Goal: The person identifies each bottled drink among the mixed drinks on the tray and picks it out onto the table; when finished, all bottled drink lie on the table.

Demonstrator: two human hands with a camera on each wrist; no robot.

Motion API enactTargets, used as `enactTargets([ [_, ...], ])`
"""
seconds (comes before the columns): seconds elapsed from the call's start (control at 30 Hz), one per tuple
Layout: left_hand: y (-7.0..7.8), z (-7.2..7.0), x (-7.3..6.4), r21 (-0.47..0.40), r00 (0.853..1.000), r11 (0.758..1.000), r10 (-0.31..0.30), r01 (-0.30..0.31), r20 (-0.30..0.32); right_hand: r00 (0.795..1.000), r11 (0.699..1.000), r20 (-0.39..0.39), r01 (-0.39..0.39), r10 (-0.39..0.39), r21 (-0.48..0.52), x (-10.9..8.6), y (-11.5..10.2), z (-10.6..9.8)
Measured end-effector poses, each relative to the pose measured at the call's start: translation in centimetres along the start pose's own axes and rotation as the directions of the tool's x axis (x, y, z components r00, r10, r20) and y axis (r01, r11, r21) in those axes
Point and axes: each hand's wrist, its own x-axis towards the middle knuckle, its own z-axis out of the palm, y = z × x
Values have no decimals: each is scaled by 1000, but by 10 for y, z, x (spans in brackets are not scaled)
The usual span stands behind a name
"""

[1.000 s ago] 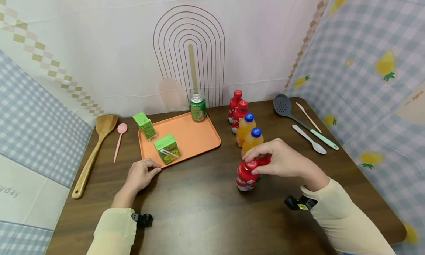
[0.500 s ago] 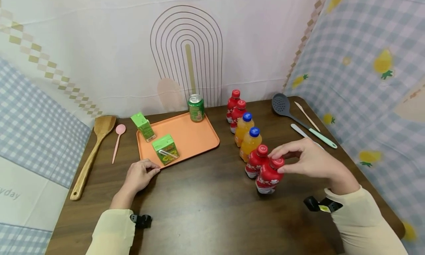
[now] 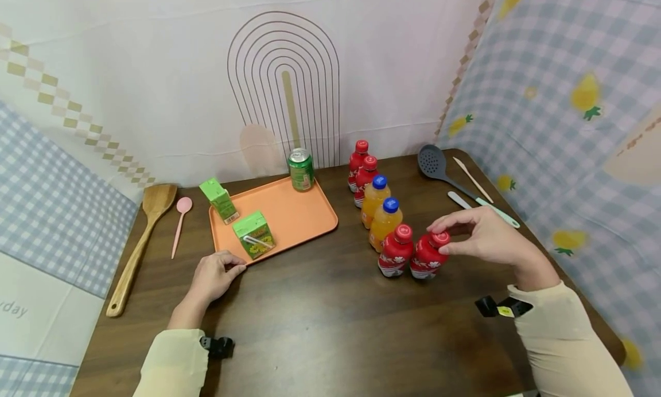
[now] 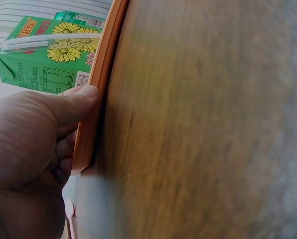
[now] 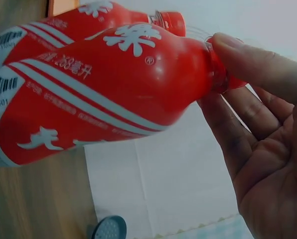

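Observation:
My right hand (image 3: 482,239) pinches a red bottle (image 3: 428,259) by its cap and neck, thumb on one side and fingers on the other, as the right wrist view also shows. Right beside it stands another red bottle (image 3: 396,252); I cannot tell whether the held one touches the table. At the near left corner of the orange tray (image 3: 294,216), my left hand (image 3: 212,276) grips the rim, its thumb (image 4: 83,94) on the edge. On the tray are two green drink cartons, one with a straw (image 3: 255,236) and one farther back (image 3: 220,201), plus a green can (image 3: 301,170).
Two orange juice bottles (image 3: 386,222) with blue caps and two more red bottles (image 3: 366,182) run back in a line. At the right lie a slotted skimmer (image 3: 432,162), a pale knife (image 3: 472,179) and a partly hidden white utensil (image 3: 458,199). A wooden spatula (image 3: 142,245) and pink spoon (image 3: 181,225) lie left.
My right hand carried the red bottle rightward past the other red one, then slightly away from me to stand beside it. My left hand stayed at the tray corner.

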Motion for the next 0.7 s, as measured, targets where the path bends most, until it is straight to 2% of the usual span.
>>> enactTargets([
  [0.2,-1,0,0,4,1000,1000,1,-1,6,998,999,56,21,-19,-36,2,1,13],
  [0.43,-1,-1,1,9,1000,1000,-11,11,12,986,999,160,46,-43,-16,6,0,32],
  [0.7,0,-1,1,10,1000,1000,-4,4,1,976,993,186,109,-115,42,12,-4,44],
])
